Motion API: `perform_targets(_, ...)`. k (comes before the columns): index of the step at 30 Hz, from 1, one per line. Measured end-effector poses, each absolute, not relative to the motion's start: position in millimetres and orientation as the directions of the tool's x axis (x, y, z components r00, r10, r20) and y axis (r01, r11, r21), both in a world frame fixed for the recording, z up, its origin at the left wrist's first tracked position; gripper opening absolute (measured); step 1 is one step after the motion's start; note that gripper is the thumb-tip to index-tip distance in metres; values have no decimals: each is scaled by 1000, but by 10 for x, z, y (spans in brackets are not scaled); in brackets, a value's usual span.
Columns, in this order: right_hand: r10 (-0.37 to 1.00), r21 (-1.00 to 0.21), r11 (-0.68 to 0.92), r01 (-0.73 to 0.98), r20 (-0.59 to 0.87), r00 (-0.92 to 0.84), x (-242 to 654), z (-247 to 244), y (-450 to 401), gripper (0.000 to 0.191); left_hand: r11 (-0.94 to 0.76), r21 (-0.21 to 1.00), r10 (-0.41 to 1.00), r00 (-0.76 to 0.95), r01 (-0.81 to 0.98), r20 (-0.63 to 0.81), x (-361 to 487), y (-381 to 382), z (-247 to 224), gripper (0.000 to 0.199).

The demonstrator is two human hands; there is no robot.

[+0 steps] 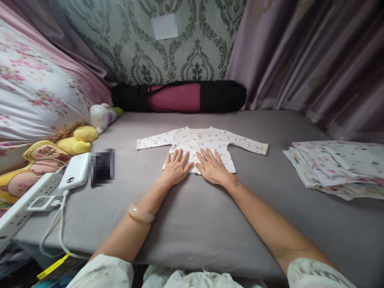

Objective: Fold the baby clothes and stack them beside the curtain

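Observation:
A small white baby shirt with a fine print lies spread flat on the grey bed sheet, its sleeves stretched out to both sides and its neckline away from me. My left hand rests palm down on the shirt's lower left part, fingers spread. On the lower right part, close beside the front opening, my right hand also lies flat with its fingers apart. The two thumbs point toward each other near the bottom hem. Both palms cover part of the shirt's lower body.
Folded printed clothes are stacked at the right. On the left are a white power bank, a blurred-out dark object, a power strip with cables, and plush toys. A long black-and-red bag lies along the wall.

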State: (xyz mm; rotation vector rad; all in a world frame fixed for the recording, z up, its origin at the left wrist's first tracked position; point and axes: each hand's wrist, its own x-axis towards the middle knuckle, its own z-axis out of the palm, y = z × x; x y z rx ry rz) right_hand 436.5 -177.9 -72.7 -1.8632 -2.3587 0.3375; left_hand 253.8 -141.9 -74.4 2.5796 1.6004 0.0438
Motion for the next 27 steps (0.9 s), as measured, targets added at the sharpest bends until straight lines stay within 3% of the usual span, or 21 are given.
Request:
perform_targets(4, 968, -263, 211, 942, -77, -238, 4367, -675, -1767, 65, -435, 115, 897, 441, 893, -38, 2534, -1422, -713, 65)
perform_targets(9, 993, -294, 103, 950, -30, -117, 4479, -581, -1742, 64, -415, 94, 909, 407, 905, 94, 2521, -1424, -743, 63)
perform_targets(14, 996, -217, -62, 974, -69, 48, 4613, -669, -1710, 65, -390, 98, 919, 393, 916, -15, 2507, -1403, -750, 68)
perform_targets(22, 995, -205, -65, 977, -87, 48, 4629, -715, -1689, 66, -381, 108, 917, 390, 918, -85, 2512, -1384, -673, 66)
perform_targets(27, 996, -186, -92, 978, -4, 93, 4660, -698, -1663, 67, -389, 97, 921, 388, 916, 28, 2682, -1286, -522, 51)
